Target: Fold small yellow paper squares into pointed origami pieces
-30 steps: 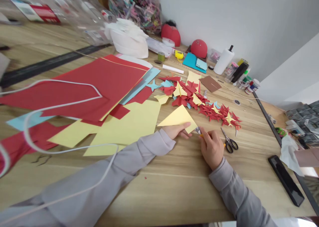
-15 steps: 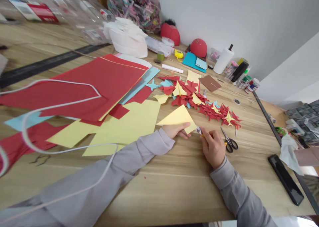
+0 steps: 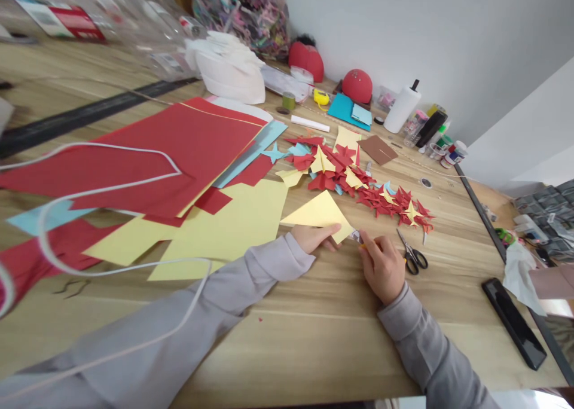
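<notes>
My left hand [image 3: 315,237] pinches a folded yellow paper [image 3: 319,209] near its lower right corner, thumb on top. My right hand [image 3: 383,265] is closed round a small tool [image 3: 356,235] with a metallic end and a bit of orange-yellow; it looks like a utility knife. The tool's end meets the right corner of the folded paper. Beyond the hands lies a pile of red, yellow and blue paper stars [image 3: 350,170]. Black-handled scissors [image 3: 413,258] rest just right of my right hand.
Large red sheets [image 3: 179,158] and yellow sheets [image 3: 233,229] lie at left, crossed by a white cable [image 3: 112,271]. A black phone [image 3: 513,322] is at right. Bottles [image 3: 403,109] and red cushions [image 3: 357,86] stand along the wall. Another person's arm [image 3: 551,282] shows at the right edge.
My right hand and the tool have shifted slightly left, closer against the paper's corner. My left hand and the folded paper have barely moved.
</notes>
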A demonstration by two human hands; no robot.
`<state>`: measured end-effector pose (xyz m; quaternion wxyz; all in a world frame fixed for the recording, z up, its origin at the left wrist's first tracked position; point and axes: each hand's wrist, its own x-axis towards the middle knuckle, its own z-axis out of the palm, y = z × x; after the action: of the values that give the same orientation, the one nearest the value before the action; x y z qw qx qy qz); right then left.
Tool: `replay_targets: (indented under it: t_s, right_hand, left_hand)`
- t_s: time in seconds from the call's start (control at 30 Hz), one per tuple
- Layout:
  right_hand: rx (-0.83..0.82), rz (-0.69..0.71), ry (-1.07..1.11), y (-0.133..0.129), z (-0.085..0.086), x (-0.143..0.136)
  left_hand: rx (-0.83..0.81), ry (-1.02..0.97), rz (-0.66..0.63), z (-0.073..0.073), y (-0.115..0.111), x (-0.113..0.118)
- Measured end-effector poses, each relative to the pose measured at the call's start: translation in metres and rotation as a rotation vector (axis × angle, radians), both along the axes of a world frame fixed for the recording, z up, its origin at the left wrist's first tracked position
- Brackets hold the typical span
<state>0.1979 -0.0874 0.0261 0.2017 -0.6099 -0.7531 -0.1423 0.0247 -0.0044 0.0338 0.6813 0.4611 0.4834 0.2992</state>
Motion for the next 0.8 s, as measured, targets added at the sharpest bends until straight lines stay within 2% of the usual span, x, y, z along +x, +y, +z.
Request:
replay_targets:
  t_s: [0.07,0.2,0.27,0.37,0.53,0.8]
  right_hand:
    - [0.0,-0.002,0.005,0.0,0.0,0.0]
    - [0.009,-0.007,0.008,0.001,-0.001,0.001]
    - [0.017,-0.004,-0.006,0.0,-0.001,0.0]
    - [0.013,0.013,-0.03,0.0,0.0,-0.001]
    - [0.005,0.009,-0.024,0.0,-0.001,-0.001]
    - [0.0,-0.01,-0.016,0.001,0.0,-0.001]
  left_hand:
    - [0.021,-0.031,0.044,-0.003,0.002,-0.001]
    - [-0.016,-0.295,0.132,-0.009,0.005,0.002]
    - [-0.032,-0.334,0.184,-0.01,0.006,0.003]
    - [-0.022,-0.288,0.202,-0.007,0.003,0.005]
    - [-0.027,-0.184,0.127,0.002,-0.002,0.004]
    - [-0.072,-0.192,0.14,0.004,0.0,0.006]
